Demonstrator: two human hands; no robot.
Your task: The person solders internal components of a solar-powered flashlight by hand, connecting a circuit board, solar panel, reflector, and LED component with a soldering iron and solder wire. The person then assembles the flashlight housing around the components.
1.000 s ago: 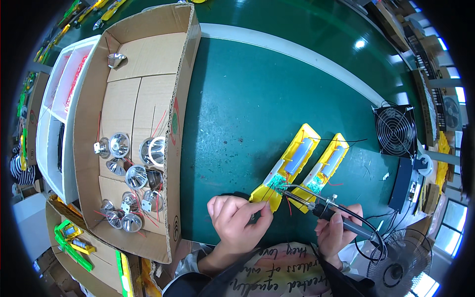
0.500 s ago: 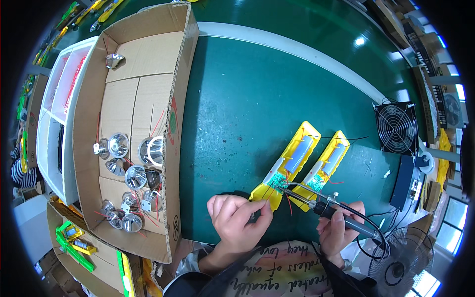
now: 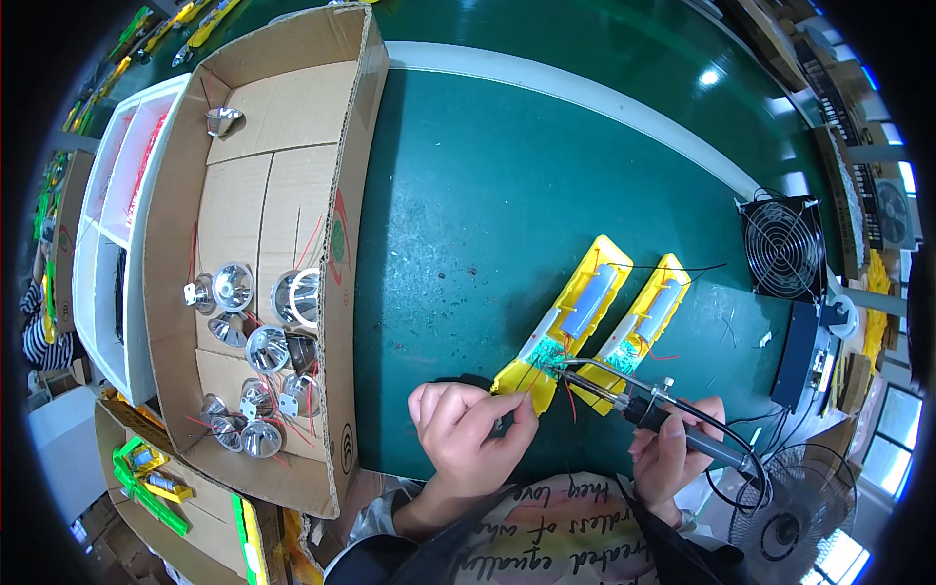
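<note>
Two open yellow torch housings lie side by side at an angle on the green bench, the left housing (image 3: 608,252) and the right housing (image 3: 671,268). Each carries a blue battery cell (image 3: 591,300) and a small green circuit board (image 3: 548,351) with thin red and black wires. My right hand (image 3: 668,453) grips a soldering iron (image 3: 717,448) with a curved metal feed tube; its tip is at the left housing's board, though contact is too small to tell. Beside that housing's lower end, my left hand (image 3: 470,429) is closed in a pinch on a thin dark wire.
At left a deep cardboard box (image 3: 336,224) holds several shiny reflector cups (image 3: 266,349) with wires. Beyond it is a white divided tray (image 3: 97,278). On the right stand a black square fan (image 3: 782,249), a dark box-shaped unit (image 3: 798,359) and a round caged fan (image 3: 792,507).
The soldering iron and my right hand have shifted slightly to the right. My left hand keeps its pinch, and the housings stay nearly where they were.
</note>
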